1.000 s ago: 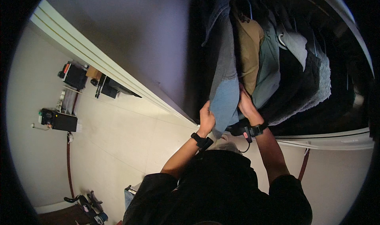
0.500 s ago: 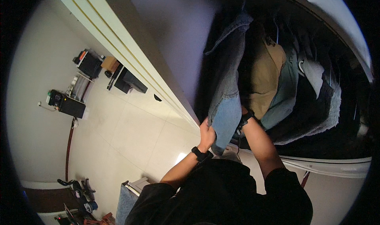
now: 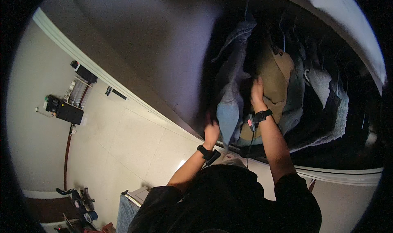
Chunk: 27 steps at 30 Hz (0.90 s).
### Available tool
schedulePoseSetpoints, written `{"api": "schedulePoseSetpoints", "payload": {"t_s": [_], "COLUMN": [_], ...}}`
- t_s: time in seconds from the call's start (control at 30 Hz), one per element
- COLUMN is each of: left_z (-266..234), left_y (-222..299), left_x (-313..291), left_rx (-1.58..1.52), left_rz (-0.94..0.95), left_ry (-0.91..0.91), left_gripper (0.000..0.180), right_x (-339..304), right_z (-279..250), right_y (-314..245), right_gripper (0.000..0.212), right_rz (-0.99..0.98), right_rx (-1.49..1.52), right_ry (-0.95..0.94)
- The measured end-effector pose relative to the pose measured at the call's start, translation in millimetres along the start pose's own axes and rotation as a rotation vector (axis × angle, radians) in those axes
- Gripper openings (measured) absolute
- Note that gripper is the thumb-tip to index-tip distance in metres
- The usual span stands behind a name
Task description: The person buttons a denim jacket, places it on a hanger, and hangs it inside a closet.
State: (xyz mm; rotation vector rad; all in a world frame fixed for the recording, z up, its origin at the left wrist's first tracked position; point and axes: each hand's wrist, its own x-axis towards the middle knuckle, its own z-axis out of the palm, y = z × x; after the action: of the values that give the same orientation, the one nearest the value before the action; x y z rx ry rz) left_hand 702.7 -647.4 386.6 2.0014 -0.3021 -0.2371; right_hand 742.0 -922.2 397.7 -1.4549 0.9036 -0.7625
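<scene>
Faded grey-blue denim garment (image 3: 228,115) hangs freer; right hand (image 3: 257,94) withdrawn from it, loosely open, empty; left hand (image 3: 211,132) blurred, grip undeterminable.

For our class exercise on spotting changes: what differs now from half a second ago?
The right hand has moved up from behind the denim garment to the left edge of the tan garment. The left hand seems to have let go of the denim, which now hangs narrower. Both garments still hang in place.
</scene>
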Motion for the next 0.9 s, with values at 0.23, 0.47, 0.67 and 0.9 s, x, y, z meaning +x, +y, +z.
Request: {"api": "schedulePoseSetpoints", "payload": {"t_s": [0.23,0.47,0.67,0.9], "left_z": [17.7,-1.9,0.6,-4.6], "left_y": [34.3,69.7,63.1,45.0], "left_x": [-2.4,-13.7,-14.6,-20.2], "left_rx": [-0.464,-0.325,-0.211,-0.334], "left_rz": [0.129,0.339,0.39,0.337], "left_ry": [-0.295,-0.511,-0.583,-0.519], "left_gripper": [0.066,0.116,0.099,0.084], "right_x": [-26.8,-89.1,-103.3,-102.9], "right_z": [-53.9,-86.9,-94.1,-81.4], "right_y": [-12.6,-56.5,-59.4,-19.1], "right_gripper": [0.05,0.05,0.051,0.045], "right_rz": [0.109,-0.044,-0.086,-0.355], "right_rx": [0.526,-0.114,-0.351,-0.478], "right_ry": [-0.546,-0.796,-0.88,-0.717]}}
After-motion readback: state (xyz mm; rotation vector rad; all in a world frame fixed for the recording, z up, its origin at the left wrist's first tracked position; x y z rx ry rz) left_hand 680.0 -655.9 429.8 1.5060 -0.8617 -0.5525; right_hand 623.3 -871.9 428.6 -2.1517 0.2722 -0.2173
